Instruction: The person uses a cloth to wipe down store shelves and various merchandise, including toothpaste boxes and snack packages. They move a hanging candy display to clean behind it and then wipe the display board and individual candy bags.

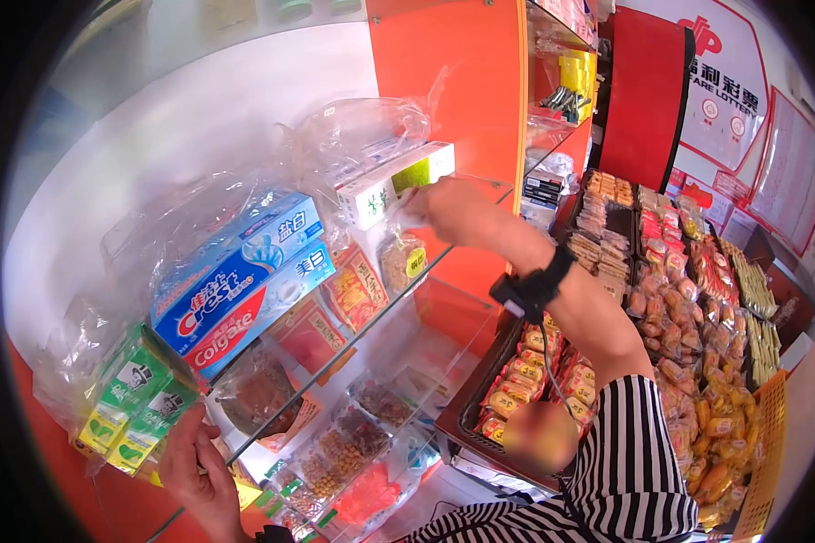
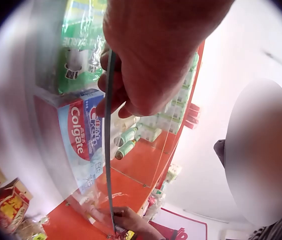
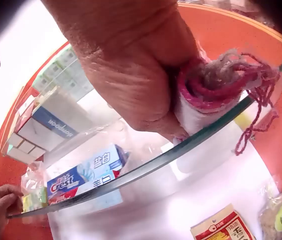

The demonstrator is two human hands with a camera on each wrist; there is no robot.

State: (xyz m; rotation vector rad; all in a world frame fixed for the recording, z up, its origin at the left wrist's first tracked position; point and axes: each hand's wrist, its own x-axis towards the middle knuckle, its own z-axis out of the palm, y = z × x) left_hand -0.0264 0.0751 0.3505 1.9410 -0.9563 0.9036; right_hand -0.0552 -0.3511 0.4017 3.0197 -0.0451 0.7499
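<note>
My right hand (image 1: 466,210) grips a rolled white cloth (image 3: 195,116) with a pink edge and loose pink threads, at the far right of the glass shelf (image 3: 151,164). Close by it in the head view stands a white and green box (image 1: 398,185). At the shelf's near left end, my left hand (image 1: 199,475) holds the front edge of the glass, with fingertips on both sides of it in the left wrist view. Green Darlie boxes (image 1: 140,398) stand just beyond that hand. Between the two hands sit a blue Crest box (image 1: 235,262) and a Colgate box (image 1: 263,312).
Clear plastic wrapping (image 1: 181,208) lies behind the boxes. Below the glass are packets (image 1: 358,290) and bagged dried goods (image 1: 326,466) on lower shelves. To the right, trays hold many wrapped snacks (image 1: 675,308). An orange panel (image 1: 453,72) closes the shelf's right end.
</note>
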